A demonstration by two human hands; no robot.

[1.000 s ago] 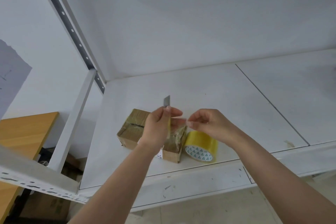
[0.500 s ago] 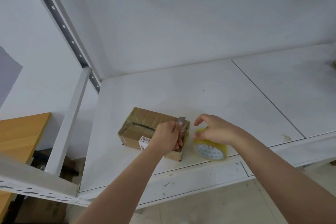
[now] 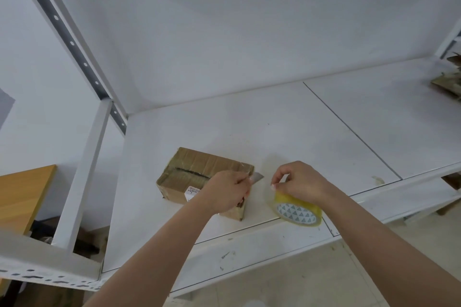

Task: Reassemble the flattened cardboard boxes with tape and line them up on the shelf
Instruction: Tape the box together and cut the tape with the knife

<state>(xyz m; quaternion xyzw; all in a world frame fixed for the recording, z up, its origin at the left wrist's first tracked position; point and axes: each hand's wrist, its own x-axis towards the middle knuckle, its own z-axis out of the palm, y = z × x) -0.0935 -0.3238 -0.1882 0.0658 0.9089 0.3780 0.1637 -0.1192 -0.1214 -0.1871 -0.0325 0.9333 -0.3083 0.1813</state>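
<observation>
**Two hands busy at the shelf's front edge**

Both hands are working over the white shelf, close to its front edge. The left hand is curled around a small cutter, and the grey blade pokes out past the fingers toward the right; the handle is hidden in the fist. That hand sits over the near right end of a taped cardboard box, which stands on the shelf near the front edge, left of the middle. A dark slit runs along the box's top seam under shiny tape, and a white label shows on its front face beside the wrist.

The right hand is just beside the blade, its thumb and fingers pinched together above a roll of yellow tape. The roll leans on the shelf right at the front edge, its patterned core facing forward. Whether a clear strip runs up from the roll to the pinched fingertips is hard to tell.

Far off at the shelf's right end lies a pile of flattened cardboard, well apart from the box. Past the shelf's left post, a wooden tabletop shows lower down.
</observation>
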